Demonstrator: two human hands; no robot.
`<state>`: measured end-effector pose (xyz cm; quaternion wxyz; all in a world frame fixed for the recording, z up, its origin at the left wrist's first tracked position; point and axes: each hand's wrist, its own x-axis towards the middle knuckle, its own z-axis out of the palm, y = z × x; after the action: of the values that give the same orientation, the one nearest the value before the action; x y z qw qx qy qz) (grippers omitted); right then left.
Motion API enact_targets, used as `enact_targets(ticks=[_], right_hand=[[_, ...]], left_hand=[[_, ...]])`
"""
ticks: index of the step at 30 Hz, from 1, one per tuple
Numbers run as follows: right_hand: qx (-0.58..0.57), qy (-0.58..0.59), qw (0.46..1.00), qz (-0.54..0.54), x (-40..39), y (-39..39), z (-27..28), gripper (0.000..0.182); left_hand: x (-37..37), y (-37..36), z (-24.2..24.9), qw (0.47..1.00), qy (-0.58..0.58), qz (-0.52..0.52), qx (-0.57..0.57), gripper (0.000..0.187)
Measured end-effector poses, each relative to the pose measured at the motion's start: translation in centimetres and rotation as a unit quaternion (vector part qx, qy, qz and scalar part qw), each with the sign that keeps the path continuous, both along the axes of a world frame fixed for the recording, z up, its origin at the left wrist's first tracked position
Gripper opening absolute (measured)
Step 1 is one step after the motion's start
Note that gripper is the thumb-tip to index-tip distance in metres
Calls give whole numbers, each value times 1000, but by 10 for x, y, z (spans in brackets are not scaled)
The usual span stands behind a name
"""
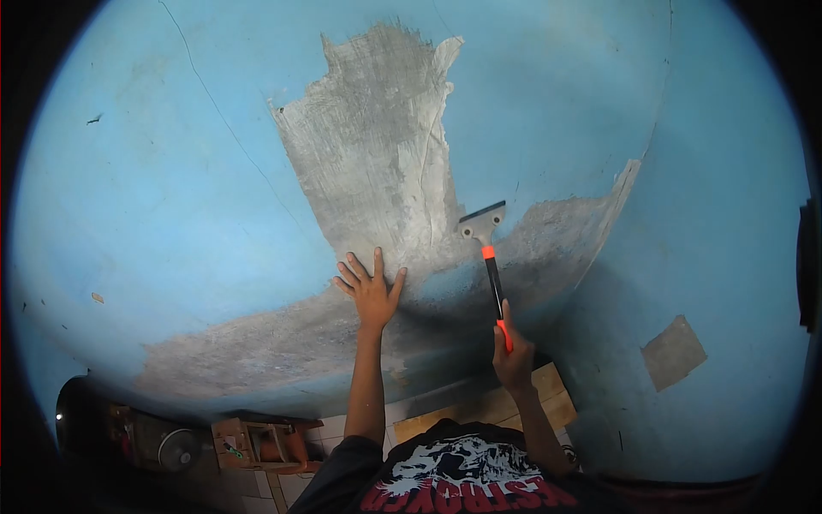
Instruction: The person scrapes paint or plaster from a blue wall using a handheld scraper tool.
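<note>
My right hand (514,362) is closed round the orange-and-black handle of a long scraper (494,283). The scraper's wide metal head, with a dark blade edge, is up against the blue wall (548,111), just right of a bare grey patch (360,146). With fingers spread, my left hand (373,297) lies flat on the wall at the lower end of that patch. Ragged paint edges and a pale strip border the grey plaster. A lower band of bare plaster (248,347) runs across the wall on both sides of my hands.
At the lower left stand a wooden stool (265,443) with a small green item on it and a round fan-like object (179,450). A wooden board (548,396) lies on the tiled floor. The right-hand wall meets this one at a corner and has a bare square patch (674,353).
</note>
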<state>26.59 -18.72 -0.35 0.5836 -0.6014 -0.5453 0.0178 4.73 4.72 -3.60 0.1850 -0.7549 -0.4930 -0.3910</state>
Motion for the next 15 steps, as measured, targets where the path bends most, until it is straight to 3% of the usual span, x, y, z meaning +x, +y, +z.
enact_targets(ticks=[2,5,7,11,15], right_hand=[[14,-5,1000,-5,0,3,-1,49],[-43,-7,999,-13,-3,8,43,48],[0,7,1000,-16,-3,14,51,49],[-23,27,999,-3,-1,-2,17,49],[-50,29,998,-5,-7,-5,27,49]], left_hand=[[-1,2,1,1000,14,4,9,82],[0,0,1,1000,30,8,5,87],[-3,-1,1,999,31,11,1,87],[-1,-1,1,1000,28,6,-3,88],[0,-1,2,1000,21,7,-3,87]])
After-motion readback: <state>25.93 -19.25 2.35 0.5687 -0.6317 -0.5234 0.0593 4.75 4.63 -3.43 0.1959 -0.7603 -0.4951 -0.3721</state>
